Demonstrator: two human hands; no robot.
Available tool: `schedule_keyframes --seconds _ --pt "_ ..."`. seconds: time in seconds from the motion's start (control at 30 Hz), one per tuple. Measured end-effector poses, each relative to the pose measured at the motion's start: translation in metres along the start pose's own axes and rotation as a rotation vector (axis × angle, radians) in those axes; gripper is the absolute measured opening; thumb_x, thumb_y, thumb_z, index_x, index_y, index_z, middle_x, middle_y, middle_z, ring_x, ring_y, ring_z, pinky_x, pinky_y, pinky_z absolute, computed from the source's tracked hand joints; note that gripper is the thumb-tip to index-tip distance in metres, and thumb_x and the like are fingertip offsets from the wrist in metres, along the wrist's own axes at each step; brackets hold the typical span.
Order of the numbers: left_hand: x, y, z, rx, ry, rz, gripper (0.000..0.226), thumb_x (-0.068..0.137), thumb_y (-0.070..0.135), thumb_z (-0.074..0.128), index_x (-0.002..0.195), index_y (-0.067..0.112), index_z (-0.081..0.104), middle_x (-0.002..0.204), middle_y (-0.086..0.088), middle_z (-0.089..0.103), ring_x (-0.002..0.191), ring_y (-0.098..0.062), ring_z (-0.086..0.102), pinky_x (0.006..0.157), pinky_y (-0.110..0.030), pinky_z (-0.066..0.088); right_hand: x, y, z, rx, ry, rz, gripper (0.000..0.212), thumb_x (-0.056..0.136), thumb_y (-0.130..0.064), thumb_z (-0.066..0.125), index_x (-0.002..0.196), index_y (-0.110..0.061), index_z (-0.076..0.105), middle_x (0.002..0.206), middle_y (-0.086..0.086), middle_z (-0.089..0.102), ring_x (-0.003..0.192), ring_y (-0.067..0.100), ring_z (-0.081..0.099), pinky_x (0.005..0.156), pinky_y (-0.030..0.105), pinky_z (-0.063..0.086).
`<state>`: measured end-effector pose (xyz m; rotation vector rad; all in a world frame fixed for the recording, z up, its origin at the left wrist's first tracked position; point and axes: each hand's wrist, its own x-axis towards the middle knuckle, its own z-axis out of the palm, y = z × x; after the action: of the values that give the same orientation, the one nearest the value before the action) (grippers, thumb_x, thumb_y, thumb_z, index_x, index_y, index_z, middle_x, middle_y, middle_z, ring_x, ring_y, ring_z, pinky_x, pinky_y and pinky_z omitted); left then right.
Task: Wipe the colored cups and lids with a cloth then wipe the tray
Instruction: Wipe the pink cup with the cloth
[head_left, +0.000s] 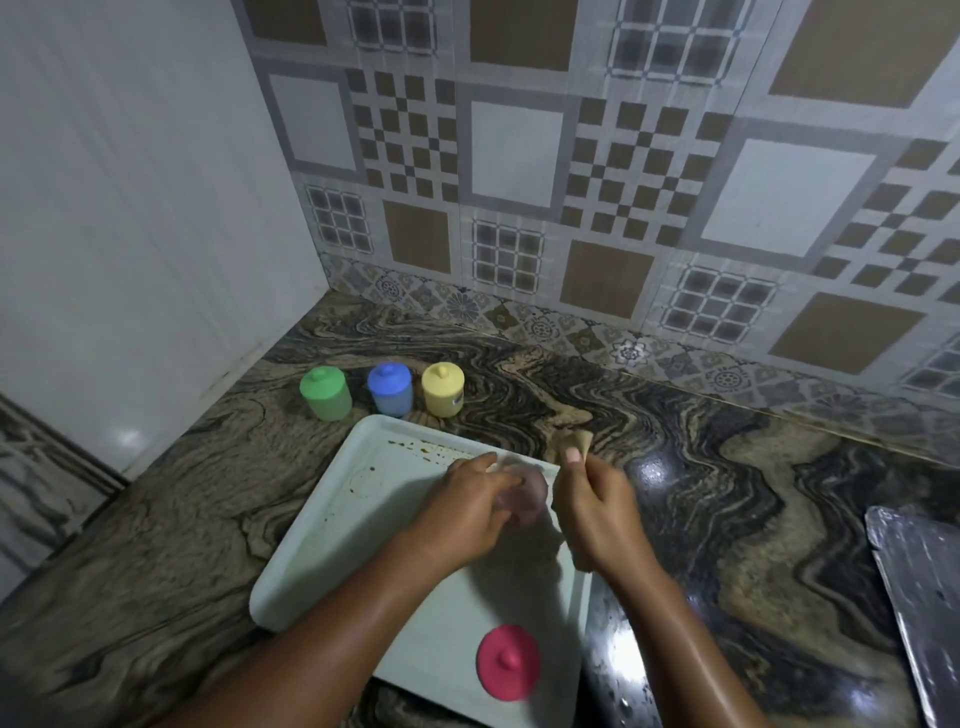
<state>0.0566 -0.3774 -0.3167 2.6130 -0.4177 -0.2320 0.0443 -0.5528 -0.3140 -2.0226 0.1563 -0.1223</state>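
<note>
3 lidded cups stand in a row on the bench (156, 571), just behind the far edge of the tray: green cup (327, 393), blue cup (390, 389), yellow cup (443, 389), from left to right, each upright with its lid on.

1 tray (332, 545), white, rectangular, lying slantwise on the bench. Brown smears and specks run along its far edge, and a faint ring mark shows on its left part.

1 pink cup (527, 493), blurred, held above the far right part of the tray by the left hand (467, 512). The grip is clamped on it, fingers curled over its side. Upright or tilted: cannot tell.

1 cloth (574, 441), beige, held by the right hand (597, 514). The grip is clamped on it, the thumb pressing an upper corner that stands above the fist, and a lower end shows beneath the hand by the tray's right edge. The cloth is just beside the pink cup; contact cannot be told.

1 red lid (504, 662), knob up, lying on the near part of the tray, well apart from both hands.

1 metal sheet (924, 597), at the right edge of the bench, partly out of view.

1 tiled wall (519, 156), patterned, behind the bench.
</note>
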Motion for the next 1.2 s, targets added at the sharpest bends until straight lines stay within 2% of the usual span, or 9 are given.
schedule_keyframes --seconds 0.2,0.4,0.47,0.63,0.77,0.87,1.03,1.1,1.2 --pt "-0.007 -0.005 0.023 -0.126 0.064 -0.036 0.021 0.086 0.016 0.066 0.103 0.024 0.075 0.110 -0.002 0.069 0.102 -0.023 0.064 0.086 -0.034 0.053 -0.027 0.021 0.013 0.026 -0.045 0.100 0.049 0.107 -0.030 0.045 0.059 -0.020 0.051 0.049 -0.011 0.054 0.051 0.002 0.046 0.055 0.031 0.038" --pt "-0.011 -0.001 0.007 -0.270 0.132 -0.040 0.009 0.088 0.010 0.068 0.087 0.017 0.073 0.084 0.007 0.070 0.083 -0.009 0.063 0.078 -0.025 0.049 -0.029 0.017 0.010 0.319 -0.070 0.093 0.055 0.092 -0.070 0.046 0.066 -0.023 0.055 0.057 -0.002 0.045 0.057 0.016 0.041 0.053 0.042 0.035" --pt "-0.019 0.004 -0.011 -0.323 0.149 -0.036 0.010 0.089 0.014 0.069 0.086 0.023 0.072 0.081 0.015 0.069 0.081 -0.001 0.064 0.079 -0.020 0.050 -0.032 0.003 0.005 0.477 -0.095 0.083 0.055 0.091 -0.068 0.052 0.070 -0.018 0.050 0.059 0.008 0.036 0.054 0.016 0.034 0.049 0.038 0.029" --pt "-0.044 0.020 -0.053 -0.605 0.242 -0.121 0.015 0.091 0.020 0.072 0.099 0.032 0.074 0.092 0.015 0.075 0.080 -0.007 0.073 0.063 -0.041 0.063 -0.039 -0.034 -0.002 0.577 -0.150 -0.022 0.054 0.098 -0.045 0.046 0.077 0.005 0.045 0.061 0.010 0.038 0.054 0.020 0.037 0.046 0.033 0.027" --pt "-0.070 0.023 -0.073 -0.642 0.283 -0.082 0.070 0.073 0.028 0.088 0.135 0.039 0.058 0.116 0.015 0.068 0.087 -0.005 0.070 0.073 -0.038 0.062 -0.038 -0.061 -0.008 0.520 -0.148 -0.073 0.057 0.098 -0.046 0.045 0.092 0.007 0.065 0.074 0.022 0.059 0.075 0.018 0.050 0.069 0.036 0.039" --pt "-0.091 0.021 -0.079 -0.634 0.263 -0.018 0.100 0.062 0.014 0.094 0.143 0.046 0.046 0.126 0.015 0.059 0.096 -0.005 0.062 0.069 -0.027 0.061 -0.039 -0.077 -0.013 0.591 -0.177 -0.009 0.048 0.104 -0.039 0.048 0.097 0.003 0.071 0.086 0.031 0.066 0.083 0.021 0.057 0.073 0.035 0.044" --pt "-0.116 0.018 -0.088 -0.808 0.346 -0.055 0.083 0.072 -0.002 0.085 0.131 0.048 0.054 0.130 0.014 0.061 0.097 -0.014 0.072 0.066 -0.029 0.060 -0.052 -0.097 -0.012 0.741 -0.344 0.083 0.039 0.108 -0.023 0.045 0.090 -0.006 0.075 0.081 0.011 0.074 0.078 0.020 0.069 0.075 0.032 0.053" --pt "-0.120 0.020 -0.090 -0.971 0.324 -0.098 0.080 0.075 -0.008 0.080 0.125 0.050 0.056 0.130 0.010 0.063 0.095 -0.022 0.075 0.065 -0.042 0.063 -0.054 -0.102 -0.009 0.779 -0.295 0.035 0.038 0.108 -0.024 0.047 0.089 -0.008 0.076 0.081 0.009 0.073 0.079 0.020 0.066 0.076 0.033 0.051" --pt "-0.128 0.022 -0.095 -1.092 0.335 -0.117 0.078 0.076 -0.014 0.075 0.131 0.037 0.053 0.131 0.004 0.064 0.093 -0.027 0.075 0.062 -0.047 0.063 -0.060 -0.112 -0.002 0.748 -0.220 -0.106 0.044 0.106 -0.030 0.047 0.085 0.003 0.065 0.072 0.012 0.059 0.066 0.018 0.052 0.059 0.028 0.042"
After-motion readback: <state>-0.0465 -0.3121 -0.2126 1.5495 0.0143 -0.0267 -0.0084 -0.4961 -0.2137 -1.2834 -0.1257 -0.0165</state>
